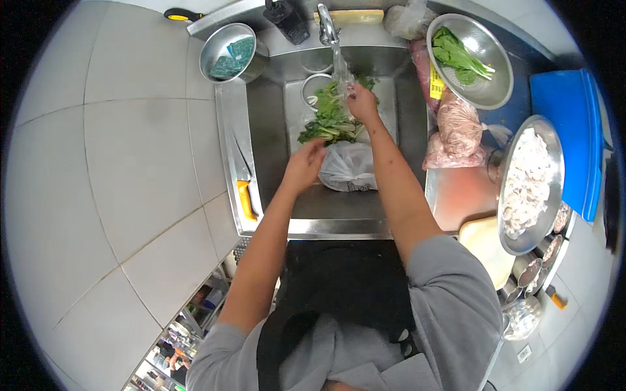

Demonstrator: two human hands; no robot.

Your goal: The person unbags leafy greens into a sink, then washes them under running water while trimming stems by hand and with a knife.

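Note:
Bunches of leafy greens (pixel 331 124) lie in the metal sink (pixel 270 117), under the stream from the tap (pixel 327 29). My right hand (pixel 362 103) is in the falling water, its fingers closed on the leafy greens; the fingertips are partly hidden by the splash. My left hand (pixel 305 164) is at the near left end of the greens, fingers loosely extended and a little blurred, with no object visible in them. Just right of it, a white plastic bag (pixel 349 168) sits in the sink; its contents are hidden.
On the left ledge lies a knife with a yellow handle (pixel 245 199), below a metal pot (pixel 227 53). To the right are a colander (pixel 479 91) with greens, bagged minced meat (pixel 458 124), a bowl (pixel 555 156) of pale pieces, a cutting board (pixel 482 244) and a blue container (pixel 574 143).

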